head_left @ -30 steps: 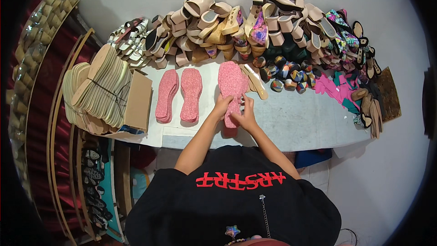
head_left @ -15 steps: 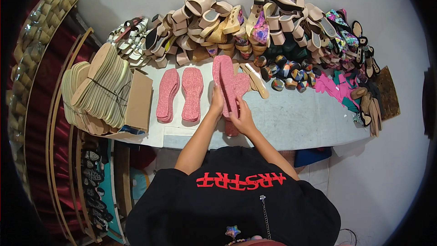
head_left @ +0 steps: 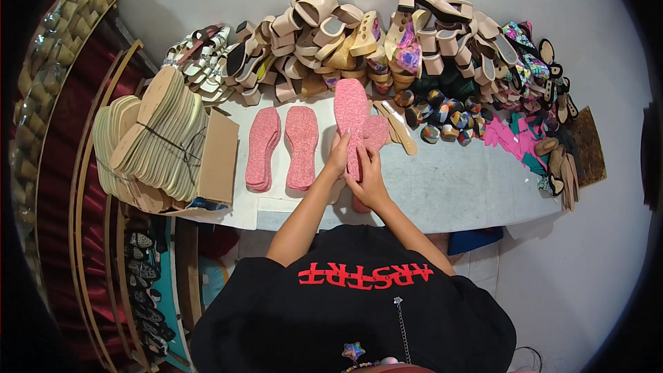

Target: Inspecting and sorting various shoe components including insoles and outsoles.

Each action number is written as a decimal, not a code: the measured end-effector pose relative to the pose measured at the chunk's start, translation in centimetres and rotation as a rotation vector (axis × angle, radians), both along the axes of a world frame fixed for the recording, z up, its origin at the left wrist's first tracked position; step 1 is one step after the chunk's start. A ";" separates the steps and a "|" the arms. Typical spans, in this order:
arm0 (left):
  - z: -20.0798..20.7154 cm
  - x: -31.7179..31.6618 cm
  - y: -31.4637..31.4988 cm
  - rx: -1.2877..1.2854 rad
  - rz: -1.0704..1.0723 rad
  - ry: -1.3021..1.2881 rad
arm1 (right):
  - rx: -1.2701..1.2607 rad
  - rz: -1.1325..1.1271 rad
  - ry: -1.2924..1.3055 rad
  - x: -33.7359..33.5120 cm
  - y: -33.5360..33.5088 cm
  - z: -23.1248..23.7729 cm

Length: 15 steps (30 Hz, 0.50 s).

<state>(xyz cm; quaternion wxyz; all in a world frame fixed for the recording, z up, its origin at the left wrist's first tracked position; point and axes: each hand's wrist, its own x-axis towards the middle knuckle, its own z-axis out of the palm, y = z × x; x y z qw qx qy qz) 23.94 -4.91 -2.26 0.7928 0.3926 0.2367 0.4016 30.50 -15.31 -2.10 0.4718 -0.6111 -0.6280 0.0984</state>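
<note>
A pink speckled shoe insole (head_left: 351,105) is held over the table by both my hands, its broad end pointing away from me; I cannot tell if it is one piece or several. My left hand (head_left: 338,156) is closed on its left edge near the narrow middle. On the lower right part, my right hand (head_left: 369,184) grips it with bent fingers. Partly covered beneath lies another pink insole piece (head_left: 377,130). To the left, two neat stacks of pink insoles, an outer stack (head_left: 263,146) and an inner stack (head_left: 302,145), lie side by side.
Bundled beige soles (head_left: 155,139) and a cardboard box (head_left: 219,155) stand at the table's left. Heaped sandals (head_left: 324,34) line the back. Right of my hands are tan insoles (head_left: 396,128), multicoloured heels (head_left: 449,117) and pink fabric (head_left: 511,139). A wooden board (head_left: 589,146) stands far right.
The held insole has turned from edge-on to show its broad pink face. Both my hands have come closer together around its lower half. The view has shifted slightly.
</note>
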 end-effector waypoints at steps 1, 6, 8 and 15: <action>0.2 -0.6 0.5 0.028 -0.016 0.026 | 0.000 0.002 0.001 -0.6 0.3 0.3; 0.3 -3.9 2.8 0.112 -0.014 -0.002 | 0.006 0.020 0.008 -4.3 2.3 1.2; 0.8 -5.5 3.6 0.089 0.017 -0.001 | 0.007 0.034 0.016 -6.0 3.3 1.3; 1.3 -13.2 6.7 0.102 0.166 0.119 | -0.023 0.200 -0.015 -11.8 6.9 1.8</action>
